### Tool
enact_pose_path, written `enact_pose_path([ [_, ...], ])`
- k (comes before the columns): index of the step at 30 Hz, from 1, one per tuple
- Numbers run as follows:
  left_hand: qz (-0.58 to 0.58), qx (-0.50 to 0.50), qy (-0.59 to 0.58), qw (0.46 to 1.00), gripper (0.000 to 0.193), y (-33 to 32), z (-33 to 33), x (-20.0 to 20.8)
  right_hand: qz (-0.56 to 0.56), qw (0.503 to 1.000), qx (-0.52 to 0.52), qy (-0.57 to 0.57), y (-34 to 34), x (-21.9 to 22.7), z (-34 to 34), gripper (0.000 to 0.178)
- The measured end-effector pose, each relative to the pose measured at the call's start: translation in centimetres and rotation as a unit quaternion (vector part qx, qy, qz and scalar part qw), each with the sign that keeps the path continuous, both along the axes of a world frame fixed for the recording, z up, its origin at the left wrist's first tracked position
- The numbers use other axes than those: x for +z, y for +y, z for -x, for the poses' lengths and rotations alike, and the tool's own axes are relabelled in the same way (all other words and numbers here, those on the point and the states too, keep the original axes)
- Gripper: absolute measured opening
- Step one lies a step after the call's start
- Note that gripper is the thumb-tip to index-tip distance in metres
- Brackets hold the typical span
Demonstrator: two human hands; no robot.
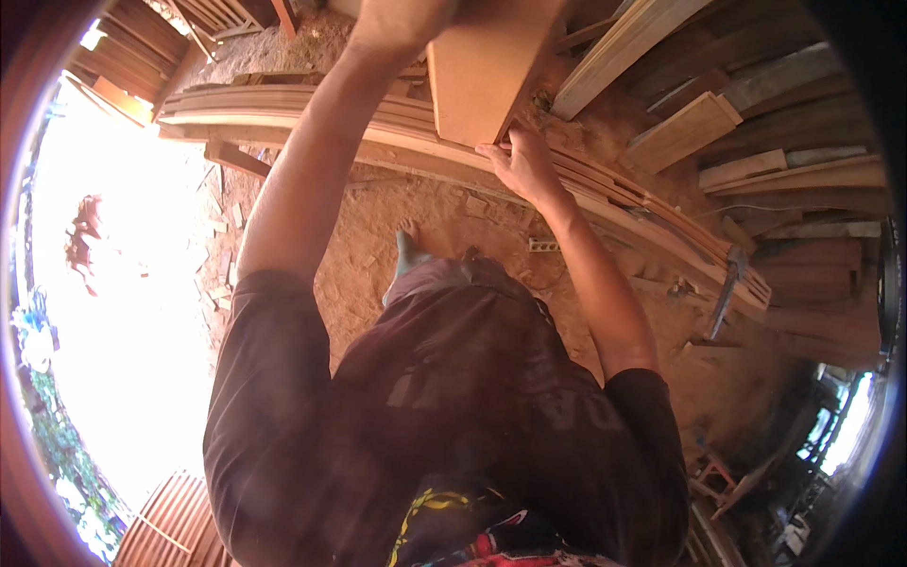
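Observation:
A wide, flat wooden board (487,76) extends from the top edge of the view, its near end over a row of long timber strips. At that end my right hand (527,168) grips the board's near right corner, thumb and fingers pressed together on the edge. My left arm reaches far forward, and my left hand (404,21) is by the board's left side at the top edge of the picture. Its fingers are out of sight, so its hold cannot be made out.
Long timber strips (605,189) run crosswise in front of me, with a metal clamp (726,293) near their right end. Loose planks (685,130) lie at the right. Wood scraps litter the dusty floor (368,227). A slatted wooden piece (170,524) is at lower left.

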State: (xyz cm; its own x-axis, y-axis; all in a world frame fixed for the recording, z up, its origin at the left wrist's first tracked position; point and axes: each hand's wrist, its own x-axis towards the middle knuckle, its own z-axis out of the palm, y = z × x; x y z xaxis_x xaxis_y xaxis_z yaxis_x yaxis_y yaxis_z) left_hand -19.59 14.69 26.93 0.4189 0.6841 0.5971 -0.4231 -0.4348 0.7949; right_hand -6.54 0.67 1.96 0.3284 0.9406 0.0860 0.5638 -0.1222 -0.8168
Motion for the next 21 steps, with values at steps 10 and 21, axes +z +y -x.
enact_pose_path([
  [10,0.049,-0.074,-0.014,0.996,0.087,0.0,0.1,-0.2,-0.191,0.822,-0.298,0.446,4.4,3.0,-4.7,0.052],
  [21,-0.05,-0.149,0.04,0.987,0.088,-0.6,0.1,-3.2,-0.294,0.914,-0.227,0.163,5.4,11.9,-10.6,0.054],
])
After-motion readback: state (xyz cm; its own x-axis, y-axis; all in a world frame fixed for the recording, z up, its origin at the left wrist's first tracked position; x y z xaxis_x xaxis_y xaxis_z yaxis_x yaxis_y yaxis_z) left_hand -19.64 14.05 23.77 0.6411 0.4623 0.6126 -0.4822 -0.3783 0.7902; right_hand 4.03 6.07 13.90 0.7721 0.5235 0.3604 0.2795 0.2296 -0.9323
